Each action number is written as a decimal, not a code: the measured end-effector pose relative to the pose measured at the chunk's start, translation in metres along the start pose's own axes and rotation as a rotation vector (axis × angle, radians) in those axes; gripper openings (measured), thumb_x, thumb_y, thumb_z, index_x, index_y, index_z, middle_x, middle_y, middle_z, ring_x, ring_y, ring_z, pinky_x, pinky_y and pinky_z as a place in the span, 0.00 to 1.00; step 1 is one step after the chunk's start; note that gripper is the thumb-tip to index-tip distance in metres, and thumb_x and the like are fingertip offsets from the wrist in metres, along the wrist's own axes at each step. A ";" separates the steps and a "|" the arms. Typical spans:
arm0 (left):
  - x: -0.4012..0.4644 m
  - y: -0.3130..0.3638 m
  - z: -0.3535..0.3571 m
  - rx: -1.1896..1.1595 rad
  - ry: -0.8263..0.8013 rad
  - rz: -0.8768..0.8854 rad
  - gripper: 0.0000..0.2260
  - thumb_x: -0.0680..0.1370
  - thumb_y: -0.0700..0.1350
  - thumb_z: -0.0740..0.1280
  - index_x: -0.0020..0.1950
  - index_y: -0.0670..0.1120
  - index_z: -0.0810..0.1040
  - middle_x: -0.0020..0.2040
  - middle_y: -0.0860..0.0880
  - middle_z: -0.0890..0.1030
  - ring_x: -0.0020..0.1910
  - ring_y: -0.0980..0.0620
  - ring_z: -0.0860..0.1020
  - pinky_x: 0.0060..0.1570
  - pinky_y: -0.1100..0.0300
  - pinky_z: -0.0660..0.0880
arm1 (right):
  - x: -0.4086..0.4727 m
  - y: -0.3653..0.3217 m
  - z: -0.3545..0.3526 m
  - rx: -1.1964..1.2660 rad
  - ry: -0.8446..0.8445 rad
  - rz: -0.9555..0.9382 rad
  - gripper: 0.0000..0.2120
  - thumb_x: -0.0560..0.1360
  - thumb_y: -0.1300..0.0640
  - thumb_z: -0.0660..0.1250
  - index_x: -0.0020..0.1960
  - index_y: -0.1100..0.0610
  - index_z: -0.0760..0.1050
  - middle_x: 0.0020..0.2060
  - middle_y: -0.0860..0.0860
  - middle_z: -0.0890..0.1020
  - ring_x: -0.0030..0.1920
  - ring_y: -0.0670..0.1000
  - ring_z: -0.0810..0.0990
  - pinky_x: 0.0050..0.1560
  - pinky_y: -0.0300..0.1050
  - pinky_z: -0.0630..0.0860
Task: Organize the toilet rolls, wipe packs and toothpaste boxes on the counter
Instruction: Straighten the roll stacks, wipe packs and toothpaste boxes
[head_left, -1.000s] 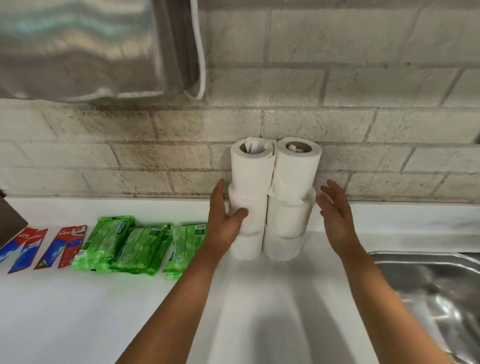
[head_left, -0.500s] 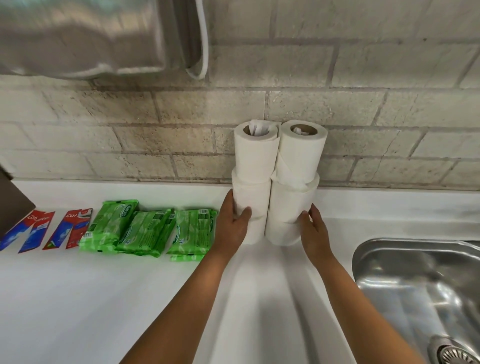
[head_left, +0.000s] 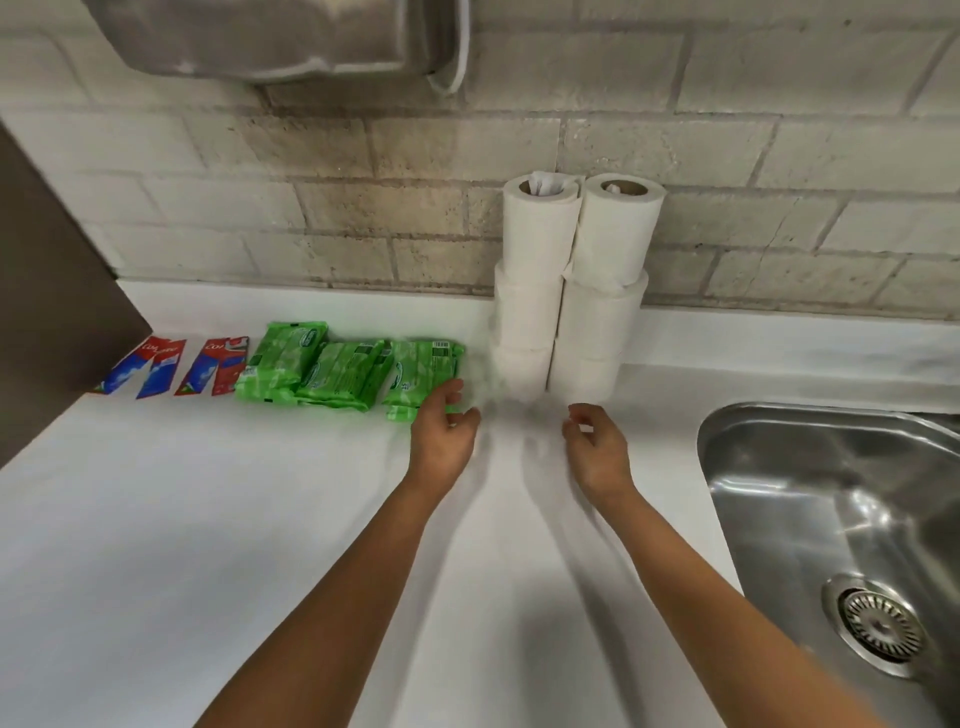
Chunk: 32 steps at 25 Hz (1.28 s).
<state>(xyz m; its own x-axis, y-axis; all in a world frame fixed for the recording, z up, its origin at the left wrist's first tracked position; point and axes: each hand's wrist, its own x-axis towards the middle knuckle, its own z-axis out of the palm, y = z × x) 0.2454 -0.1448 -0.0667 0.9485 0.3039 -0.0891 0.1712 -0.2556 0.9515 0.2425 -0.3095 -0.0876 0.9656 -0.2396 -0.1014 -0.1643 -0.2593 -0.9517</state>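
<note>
Fingers (head_left: 574, 415) of right hand (head_left: 597, 452) loosely curled, holding nothing; left hand (head_left: 441, 434) loosely spread, empty, just beside nearest wipe pack (head_left: 423, 376). Both short of rolls (head_left: 569, 291): two touching stacks of three against brick wall (head_left: 363, 208). Three green packs, then toothpaste boxes (head_left: 176, 366), lie left along worktop (head_left: 182, 519). Sink (head_left: 831, 519) at right.
</note>
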 end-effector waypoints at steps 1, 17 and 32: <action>-0.004 -0.002 -0.008 0.002 -0.007 -0.009 0.18 0.75 0.37 0.64 0.65 0.45 0.72 0.53 0.51 0.73 0.37 0.57 0.72 0.28 0.80 0.67 | -0.007 -0.006 0.005 0.004 -0.017 -0.005 0.12 0.78 0.60 0.60 0.60 0.60 0.72 0.51 0.55 0.76 0.44 0.53 0.75 0.41 0.37 0.72; 0.020 -0.034 -0.192 0.040 -0.114 0.038 0.16 0.76 0.37 0.64 0.63 0.45 0.74 0.54 0.52 0.73 0.44 0.52 0.73 0.46 0.63 0.68 | -0.083 -0.076 0.140 -0.026 0.084 -0.062 0.10 0.76 0.62 0.62 0.57 0.61 0.75 0.47 0.51 0.76 0.34 0.48 0.73 0.28 0.23 0.68; 0.116 -0.041 -0.202 0.259 0.160 0.170 0.18 0.74 0.43 0.67 0.63 0.43 0.75 0.65 0.41 0.73 0.63 0.43 0.73 0.59 0.60 0.68 | -0.001 -0.076 0.176 -0.526 -0.098 -0.035 0.17 0.75 0.56 0.63 0.64 0.54 0.72 0.64 0.58 0.69 0.64 0.60 0.71 0.63 0.47 0.69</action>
<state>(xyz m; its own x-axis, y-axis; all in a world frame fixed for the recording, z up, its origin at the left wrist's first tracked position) 0.2942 0.0864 -0.0561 0.9192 0.3714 0.1309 0.0958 -0.5334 0.8404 0.2895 -0.1247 -0.0662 0.9824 -0.1406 -0.1225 -0.1863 -0.7054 -0.6839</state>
